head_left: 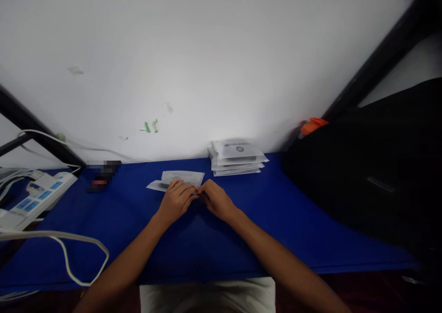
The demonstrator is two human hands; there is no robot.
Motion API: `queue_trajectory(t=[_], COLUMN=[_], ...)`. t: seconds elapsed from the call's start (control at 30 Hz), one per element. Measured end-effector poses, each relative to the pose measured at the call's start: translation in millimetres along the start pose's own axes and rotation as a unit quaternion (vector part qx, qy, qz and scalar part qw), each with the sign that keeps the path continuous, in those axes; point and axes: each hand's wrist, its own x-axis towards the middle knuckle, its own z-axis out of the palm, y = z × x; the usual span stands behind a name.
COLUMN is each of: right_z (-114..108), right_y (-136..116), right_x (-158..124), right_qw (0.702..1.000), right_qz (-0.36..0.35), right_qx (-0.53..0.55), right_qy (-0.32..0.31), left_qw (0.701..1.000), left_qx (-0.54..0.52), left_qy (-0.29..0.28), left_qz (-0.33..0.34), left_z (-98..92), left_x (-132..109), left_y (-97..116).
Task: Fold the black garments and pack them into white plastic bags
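Note:
A frosted plastic bag (186,176) lies on the blue surface in front of me, with a flap of it spread out to the left. My left hand (177,199) rests over its near edge, fingers bent and closed on it. My right hand (217,199) pinches at the bag's near right corner, its fingertips meeting those of the left. What lies between the fingertips is too small to make out. Behind and to the right stands a stack of several frosted bags (238,153) with dark printing on the top one.
A white power strip (44,195) with plugs and cables sits at the left. A white cable (65,253) loops near my left forearm. A dark, partly blurred-out object (103,177) lies back left. A large black bag (362,165) fills the right side, an orange item (313,126) behind it.

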Motion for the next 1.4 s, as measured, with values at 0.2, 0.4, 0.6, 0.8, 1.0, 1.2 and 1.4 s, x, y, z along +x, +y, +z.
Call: queue_trajectory(t=[0.2,0.4,0.6,0.8,1.0,1.2,1.4], right_z=[-3.6,-19.7,-26.8,-42.5,-34.7,-31.0,6.2], right_y=[-4.6,14.4,24.6,35.8,36.3,30.3,-1.0], right_x=[4.7,7.8,11.2,11.2,8.9,6.2,22.7], right_qw=[1.000,0.995,0.989,0.989,1.000,0.999,0.972], right_qz=[-0.005,0.040,0.061,0.057,0.018,0.011,-0.083], right_qx=[0.020,0.016,0.016,0.015,0.017,-0.024,-0.117], right_qy=[0.011,0.095,0.135,0.132,0.019,-0.027,-0.185], left_qw=[1.000,0.997,0.994,0.983,0.986,0.992,0.989], left_qx=[0.015,-0.005,-0.021,-0.052,-0.108,-0.066,-0.012], left_qy=[-0.011,0.032,0.055,0.103,-0.028,-0.031,0.021], left_qz=[0.013,-0.063,-0.093,-0.142,-0.125,-0.099,-0.144], left_z=[-7.4,-35.7,-58.7,-71.5,-48.7,-24.2,-15.9], left_x=[3.2,1.7,-10.3,-21.8,-14.0,-10.1,-8.3], left_y=[-4.5,-50.4,-91.8,-108.9,-82.7,-66.3,-52.1])
